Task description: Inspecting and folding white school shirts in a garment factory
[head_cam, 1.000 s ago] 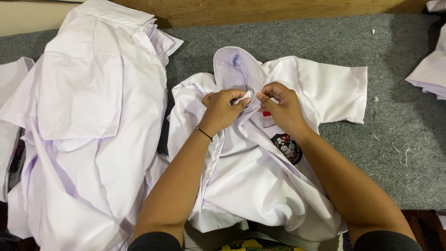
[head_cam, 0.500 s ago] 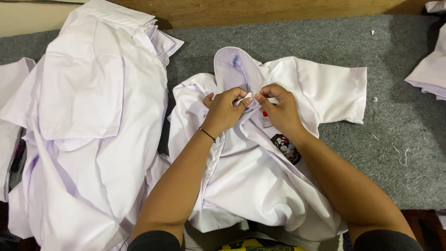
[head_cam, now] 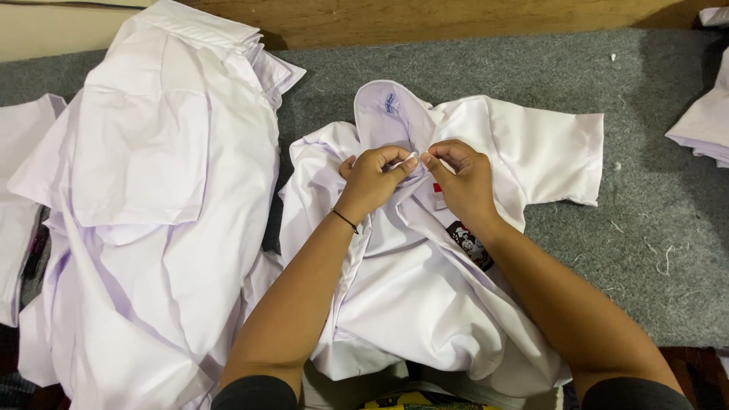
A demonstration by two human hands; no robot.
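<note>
Shirts at left: pile of white shirts [head_cam: 152, 197] heaped on the grey felt bench [head_cam: 645, 228], reaching from its far edge to its near edge.
Left hand: left hand [head_cam: 373, 178] rests on the open shirt just below the collar, grip pinched together on a fold of white cloth at the front opening; a thin dark band circles the wrist.
Shirt in the middle: white short-sleeved shirt [head_cam: 425, 304] lies face up at the bench's centre, collar [head_cam: 387, 114] away from the person, dark badge [head_cam: 471, 244] on the chest.
Right hand: right hand [head_cam: 463, 178] just beside the left, fingertips almost meeting, grip closed on the same cloth edge.
Far right: folded white cloth [head_cam: 702, 125] at the bench's edge.
</note>
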